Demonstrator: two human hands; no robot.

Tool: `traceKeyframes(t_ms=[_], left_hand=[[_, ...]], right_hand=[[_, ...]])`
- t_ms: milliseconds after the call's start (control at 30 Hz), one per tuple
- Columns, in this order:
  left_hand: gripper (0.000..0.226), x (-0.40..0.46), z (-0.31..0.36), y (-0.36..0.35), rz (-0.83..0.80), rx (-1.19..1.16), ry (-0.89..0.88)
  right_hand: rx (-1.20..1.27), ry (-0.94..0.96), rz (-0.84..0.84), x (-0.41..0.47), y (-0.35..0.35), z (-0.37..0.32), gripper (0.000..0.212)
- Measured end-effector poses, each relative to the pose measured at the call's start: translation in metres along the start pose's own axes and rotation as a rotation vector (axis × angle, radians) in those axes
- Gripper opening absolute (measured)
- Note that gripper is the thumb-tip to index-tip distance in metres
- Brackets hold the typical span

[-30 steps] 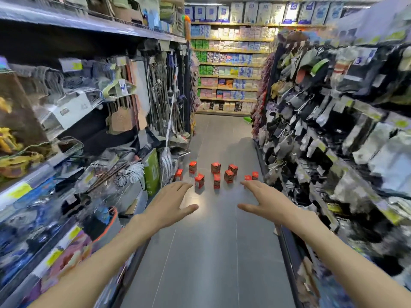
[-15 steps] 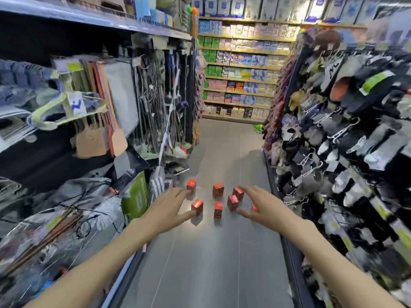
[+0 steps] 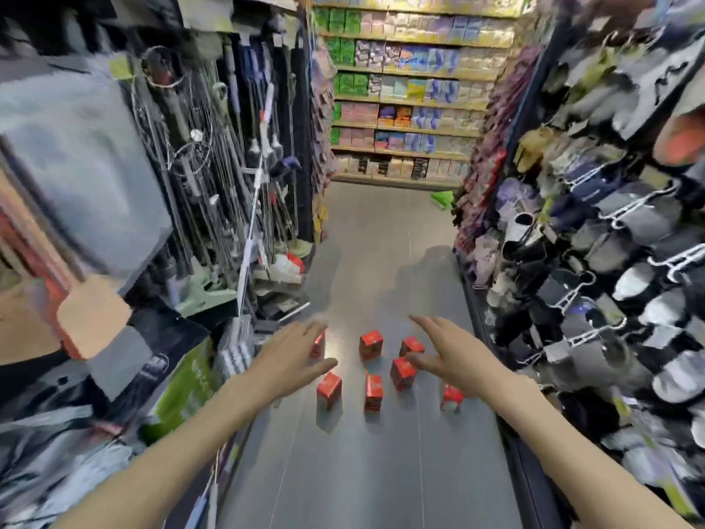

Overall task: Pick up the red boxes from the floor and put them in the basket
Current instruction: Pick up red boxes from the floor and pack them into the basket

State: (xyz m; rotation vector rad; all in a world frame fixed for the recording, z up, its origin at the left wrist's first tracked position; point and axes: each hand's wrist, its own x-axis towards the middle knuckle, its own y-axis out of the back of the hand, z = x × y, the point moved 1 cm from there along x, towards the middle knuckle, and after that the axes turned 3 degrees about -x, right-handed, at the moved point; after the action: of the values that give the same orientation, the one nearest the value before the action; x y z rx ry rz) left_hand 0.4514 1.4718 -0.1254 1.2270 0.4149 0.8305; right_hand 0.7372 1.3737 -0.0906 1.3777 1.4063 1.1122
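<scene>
Several small red boxes stand scattered on the grey aisle floor: one at the back middle, one front left, one front middle, one beside my right thumb, one under my right forearm. My left hand reaches out flat and empty, partly covering another red box. My right hand is stretched out with spread fingers, holding nothing, above the right boxes. No basket is in view.
A shelf of hanging tools and brooms lines the left side. Racks of slippers and socks line the right. Shelves of packaged goods close the aisle's far end. A green object lies on the floor far ahead.
I have moved forward along the aisle; the red boxes are now closer and lower in view. Both hands stayed extended and empty, now reaching over the boxes.
</scene>
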Motion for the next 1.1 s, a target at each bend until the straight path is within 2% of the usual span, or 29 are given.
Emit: traceKeyframes(t_ms=[233, 300, 367, 600, 833, 967, 1100], left_hand=[[0.07, 0.142, -0.063, -0.043, -0.068, -0.012, 0.01], [0.069, 0.218, -0.1, -0.082, -0.087, -0.043, 0.041], [0.069, 0.24, -0.111, -0.089, -0.084, -0.041, 0.047], [0.075, 0.41, -0.216, -0.212, -0.091, -0.128, 0.164], [0.078, 0.457, -0.319, -0.397, -0.141, -0.193, 0.267], [0.08, 0.44, -0.381, -0.542, -0.251, -0.217, 0.298], [0.092, 0.396, -0.429, -0.686, -0.377, -0.216, 0.381]], right_hand=[[0.024, -0.048, -0.031, 0.145, -0.019, 0.073, 0.072], [0.047, -0.062, -0.041, 0.225, -0.047, 0.125, 0.071], [0.041, -0.038, -0.03, 0.25, -0.053, 0.134, 0.071], [0.066, -0.093, -0.124, 0.435, -0.142, 0.239, 0.072], [0.194, -0.134, -0.228, 0.536, -0.31, 0.292, 0.074], [0.254, -0.157, -0.206, 0.559, -0.437, 0.316, 0.072], [0.279, -0.172, -0.222, 0.557, -0.563, 0.336, 0.073]])
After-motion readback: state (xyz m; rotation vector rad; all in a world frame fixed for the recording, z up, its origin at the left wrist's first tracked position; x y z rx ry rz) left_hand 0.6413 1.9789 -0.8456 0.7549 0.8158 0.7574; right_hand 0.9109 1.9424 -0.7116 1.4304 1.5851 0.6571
